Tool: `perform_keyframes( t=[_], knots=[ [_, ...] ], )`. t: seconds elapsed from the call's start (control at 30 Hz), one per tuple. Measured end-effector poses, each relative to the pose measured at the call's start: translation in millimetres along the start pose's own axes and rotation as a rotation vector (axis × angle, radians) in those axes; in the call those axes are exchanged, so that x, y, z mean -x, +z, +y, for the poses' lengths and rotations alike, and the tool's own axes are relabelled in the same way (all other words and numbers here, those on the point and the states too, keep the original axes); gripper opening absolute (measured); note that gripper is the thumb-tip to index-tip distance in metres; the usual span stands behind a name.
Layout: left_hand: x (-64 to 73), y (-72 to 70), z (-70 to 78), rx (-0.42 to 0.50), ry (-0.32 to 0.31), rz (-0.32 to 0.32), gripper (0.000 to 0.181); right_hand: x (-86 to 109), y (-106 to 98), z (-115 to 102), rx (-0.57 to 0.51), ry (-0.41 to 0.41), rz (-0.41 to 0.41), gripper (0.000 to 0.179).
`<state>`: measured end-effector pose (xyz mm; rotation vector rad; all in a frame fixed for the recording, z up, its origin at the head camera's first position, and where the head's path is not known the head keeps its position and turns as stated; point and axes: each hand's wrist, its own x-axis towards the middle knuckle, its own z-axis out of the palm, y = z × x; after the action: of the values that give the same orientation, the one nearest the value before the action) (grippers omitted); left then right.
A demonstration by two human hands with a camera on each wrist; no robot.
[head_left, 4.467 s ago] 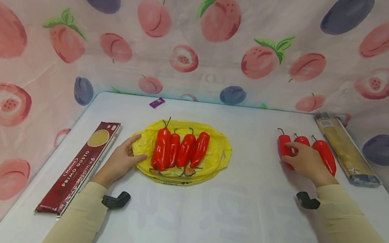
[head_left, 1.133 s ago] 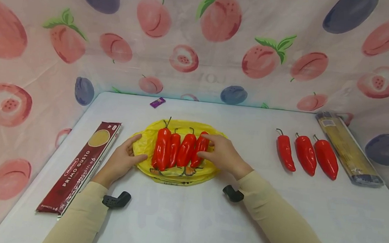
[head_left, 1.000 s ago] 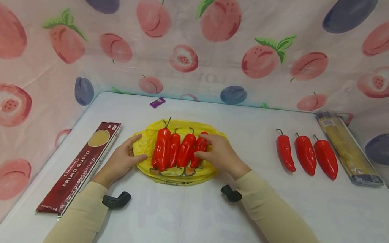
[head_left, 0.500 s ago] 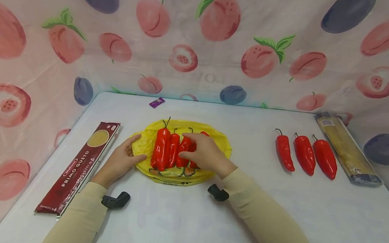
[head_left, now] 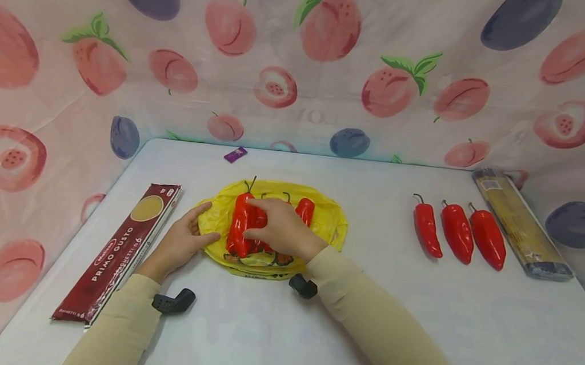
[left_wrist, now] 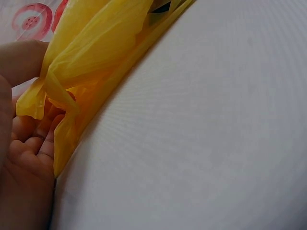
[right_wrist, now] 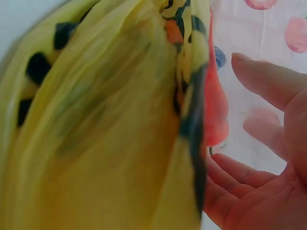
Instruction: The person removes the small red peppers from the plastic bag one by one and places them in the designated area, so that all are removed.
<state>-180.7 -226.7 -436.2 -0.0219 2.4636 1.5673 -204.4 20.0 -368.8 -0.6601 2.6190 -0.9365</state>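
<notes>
A: Locate the reference pepper.

B: The long red pepper (head_left: 240, 219) lies on the left part of the yellow bag (head_left: 329, 225), between the two hands.

A: Which hand is nearer?

B: The right hand (head_left: 286, 229). Its thumb and index fingertips stand at the pepper's right flank, so the pepper lies directly to the left of them. Contact cannot be confirmed. The left hand (head_left: 179, 247) is farther off, at the bag's left edge.

A: Report the state of each hand.

B: Right: released, thumb and fingers spread, nothing grasped. Left: fingers relaxed, thumb and index finger apart, resting against the bag's edge without a visible pinch.

A: Give the pepper's orientation.

B: Its long axis runs front to back, nearly square to the right hand's approach from the right. The index fingertip is on the stem side, the thumb nearer the tip. The stem end points away from the person, toward the fruit-print backdrop (head_left: 326, 88); the tip points toward the person.
</notes>
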Motion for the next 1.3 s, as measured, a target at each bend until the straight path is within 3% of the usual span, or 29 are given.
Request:
perform_keyframes(
  t=[0.33,0.83,1.3],
  knots=[
    [0.0,0.5,-0.3,-0.008,0.004,-0.008,0.082,-11.2,7.3,-9.5,0.066,0.067,-0.046,0.076],
    [2.1,-0.1,3.0,-0.005,0.017,-0.009,0.083,-19.8,14.6,-12.4,0.123,0.063,-0.091,0.074],
    [2.5,-0.2,3.9,0.002,0.018,-0.012,0.084,-18.9,19.1,-12.8,0.085,0.106,-0.036,0.073]
  ],
)
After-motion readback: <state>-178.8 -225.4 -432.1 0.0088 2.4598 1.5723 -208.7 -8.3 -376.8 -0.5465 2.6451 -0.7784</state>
